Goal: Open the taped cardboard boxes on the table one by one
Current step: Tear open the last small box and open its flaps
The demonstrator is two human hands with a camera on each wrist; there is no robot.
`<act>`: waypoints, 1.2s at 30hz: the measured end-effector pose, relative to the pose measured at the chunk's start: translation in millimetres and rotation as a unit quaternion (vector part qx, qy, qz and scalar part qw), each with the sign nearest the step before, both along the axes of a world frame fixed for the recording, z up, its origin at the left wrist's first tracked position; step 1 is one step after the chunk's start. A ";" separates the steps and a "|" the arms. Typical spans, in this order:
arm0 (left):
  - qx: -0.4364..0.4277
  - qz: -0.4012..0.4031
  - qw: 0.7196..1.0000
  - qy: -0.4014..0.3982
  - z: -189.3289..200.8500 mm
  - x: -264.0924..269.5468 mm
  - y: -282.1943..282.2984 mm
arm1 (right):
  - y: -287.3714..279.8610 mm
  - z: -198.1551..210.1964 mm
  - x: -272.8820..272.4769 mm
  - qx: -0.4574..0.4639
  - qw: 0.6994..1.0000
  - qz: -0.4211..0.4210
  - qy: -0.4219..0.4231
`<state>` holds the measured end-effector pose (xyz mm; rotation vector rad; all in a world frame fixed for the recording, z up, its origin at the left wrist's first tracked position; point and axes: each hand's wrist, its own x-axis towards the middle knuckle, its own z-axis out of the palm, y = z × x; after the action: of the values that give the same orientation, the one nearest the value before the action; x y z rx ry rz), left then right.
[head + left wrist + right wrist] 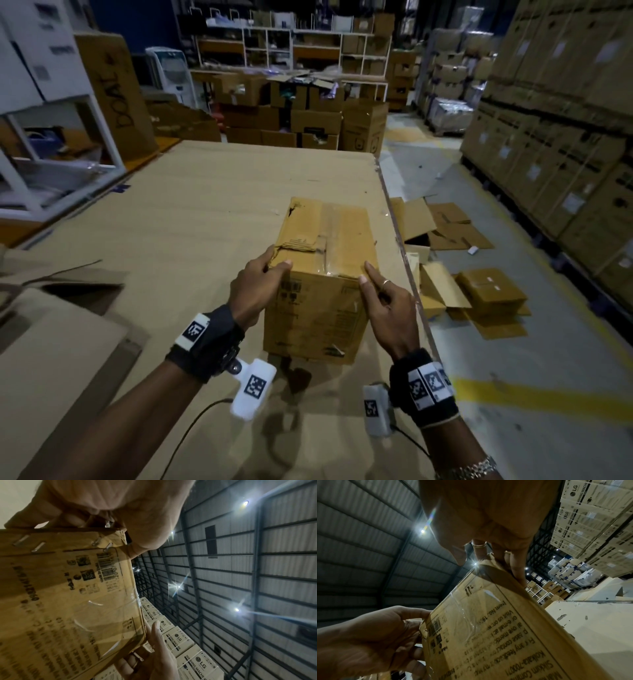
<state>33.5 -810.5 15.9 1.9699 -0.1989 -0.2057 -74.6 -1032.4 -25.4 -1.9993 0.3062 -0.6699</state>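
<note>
Our left fingers [274, 262] curled over the near-left top corner of the cardboard box [318, 308], thumb on the torn top edge, so our left hand [255, 291] gripped it. The box stood on the table [191, 212], near its right edge, clear tape [337, 219] across its closed top. Our right hand [387, 301] lay against the near-right corner, forefinger straight along the top edge, the other fingers loosely bent. Right of the table, flattened cartons [455, 226] littered the floor.
</note>
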 end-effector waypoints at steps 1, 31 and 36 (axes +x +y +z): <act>0.009 0.005 1.000 -0.002 -0.1 -10.0 13.7 | 14.0 3.1 -12.0 -0.004 1.000 -0.008 0.004; 0.111 -0.172 0.976 -0.070 -99.1 -244.9 223.0 | 222.0 -77.9 -250.4 -0.002 0.973 -0.111 0.202; 0.058 -0.137 0.980 -0.130 -70.7 -272.9 234.8 | 248.8 -36.7 -271.5 -0.020 0.988 -0.100 0.119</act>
<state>-239.4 -575.8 -54.8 2.0779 -0.6419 -0.1392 -346.1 -783.7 -62.1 -2.1083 0.6485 -0.5636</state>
